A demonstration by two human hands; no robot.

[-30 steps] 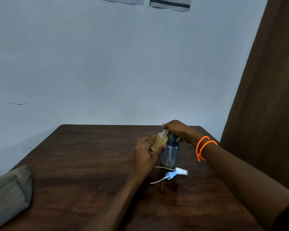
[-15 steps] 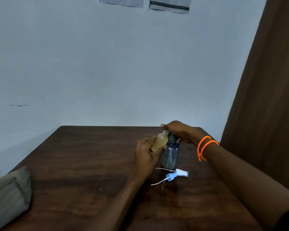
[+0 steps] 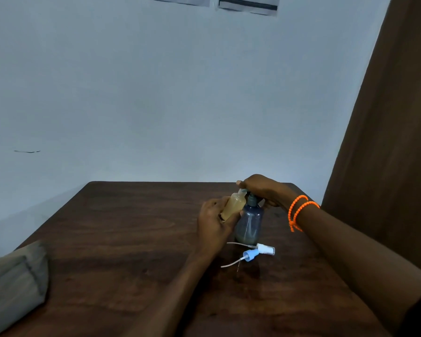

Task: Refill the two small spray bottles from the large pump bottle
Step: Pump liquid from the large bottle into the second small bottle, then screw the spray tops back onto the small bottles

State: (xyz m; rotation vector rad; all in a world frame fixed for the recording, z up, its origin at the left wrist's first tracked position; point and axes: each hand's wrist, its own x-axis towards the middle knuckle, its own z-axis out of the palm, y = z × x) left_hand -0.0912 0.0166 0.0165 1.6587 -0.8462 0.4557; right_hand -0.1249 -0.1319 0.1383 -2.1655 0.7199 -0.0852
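Note:
A large grey-blue pump bottle [image 3: 249, 222] stands upright on the dark wooden table [image 3: 131, 239]. My right hand [image 3: 263, 190] rests closed over its pump head. My left hand [image 3: 214, 222] holds a small yellowish spray bottle [image 3: 233, 205], tilted, its open neck up against the pump's spout. Two loose spray caps with thin dip tubes lie in front of the pump bottle: a white one [image 3: 265, 249] and a blue one [image 3: 250, 254]. A second small bottle is not visible.
A folded grey-green cloth [image 3: 12, 285] lies at the table's near left edge. A pale wall stands just behind the table, and a brown curtain [image 3: 387, 142] hangs at the right. Orange bead bracelets [image 3: 299, 210] circle my right wrist.
Both hands and both bottles stay in nearly the same place; only a slight shift of the view shows.

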